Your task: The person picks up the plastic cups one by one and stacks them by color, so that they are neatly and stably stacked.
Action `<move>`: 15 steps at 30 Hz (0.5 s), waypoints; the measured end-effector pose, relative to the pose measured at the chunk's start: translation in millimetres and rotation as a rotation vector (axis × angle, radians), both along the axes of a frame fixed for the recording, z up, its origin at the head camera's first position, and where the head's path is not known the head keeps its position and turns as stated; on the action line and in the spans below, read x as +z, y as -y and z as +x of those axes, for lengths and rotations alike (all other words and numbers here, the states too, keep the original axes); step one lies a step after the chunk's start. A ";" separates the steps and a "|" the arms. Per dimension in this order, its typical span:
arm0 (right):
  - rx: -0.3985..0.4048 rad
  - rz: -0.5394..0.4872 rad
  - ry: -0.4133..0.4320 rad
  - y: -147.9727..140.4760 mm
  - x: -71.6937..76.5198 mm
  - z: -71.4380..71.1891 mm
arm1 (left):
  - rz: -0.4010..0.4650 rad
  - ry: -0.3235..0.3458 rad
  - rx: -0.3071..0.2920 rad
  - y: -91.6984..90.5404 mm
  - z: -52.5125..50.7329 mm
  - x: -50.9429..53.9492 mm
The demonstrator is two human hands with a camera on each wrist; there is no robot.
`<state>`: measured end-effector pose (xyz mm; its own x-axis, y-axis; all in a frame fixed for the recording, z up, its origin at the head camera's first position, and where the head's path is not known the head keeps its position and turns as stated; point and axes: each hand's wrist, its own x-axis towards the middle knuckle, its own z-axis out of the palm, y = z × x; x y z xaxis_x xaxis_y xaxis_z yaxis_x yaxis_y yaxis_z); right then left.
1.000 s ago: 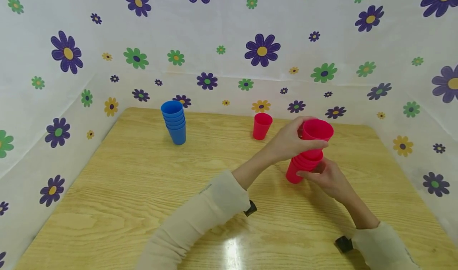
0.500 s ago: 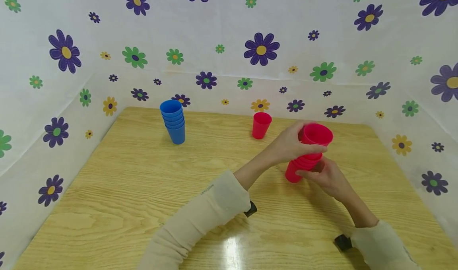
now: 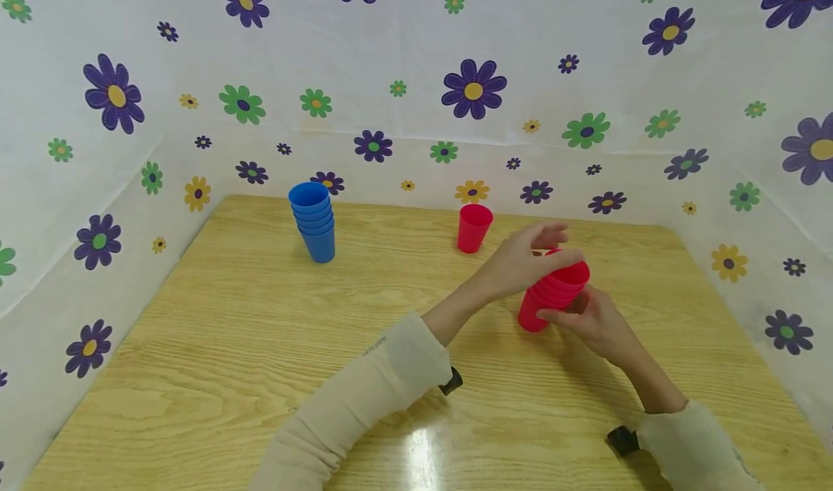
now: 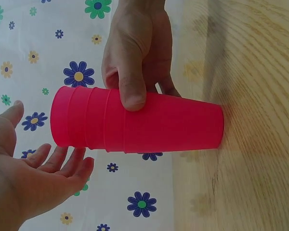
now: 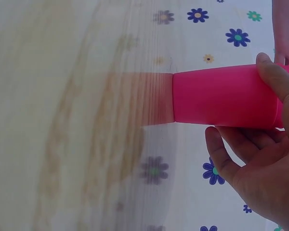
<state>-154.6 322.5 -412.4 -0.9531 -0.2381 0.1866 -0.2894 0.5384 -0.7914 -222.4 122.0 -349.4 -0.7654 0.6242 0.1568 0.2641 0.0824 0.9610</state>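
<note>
A nested stack of red cups (image 3: pixel 540 306) stands on the table at the right. My right hand (image 3: pixel 601 328) grips it around the lower part, thumb on the near side. At the top rim hovers my left hand (image 3: pixel 523 259), its thumb and fingers spread apart. In the left wrist view, a gap shows between the left fingers (image 4: pixel 74 168) and the red stack (image 4: pixel 154 122), so nothing is held there. The right wrist view shows the right thumb (image 5: pixel 274 77) against the stack, with its base on the table. A single red cup (image 3: pixel 474 229) stands upright behind the left hand.
A nested stack of blue cups (image 3: pixel 319 227) stands at the back left of the wooden table (image 3: pixel 260 346). White cloth with printed flowers (image 3: pixel 377 50) walls in the back and both sides.
My left hand has lowered a red cup into the stack and let go of it, its fingers now spread. The right hand has kept its grip on the stack.
</note>
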 end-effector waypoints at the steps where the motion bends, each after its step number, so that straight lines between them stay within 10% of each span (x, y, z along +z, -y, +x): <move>1: 0.001 -0.002 0.000 0.2 0.3 0.0 | 0.003 0.002 0.009 0.5 -1.3 -1.4; 15: -0.016 0.016 -0.008 0.8 -0.7 -1.6 | 0.031 -0.073 0.131 25.0 -24.7 -16.0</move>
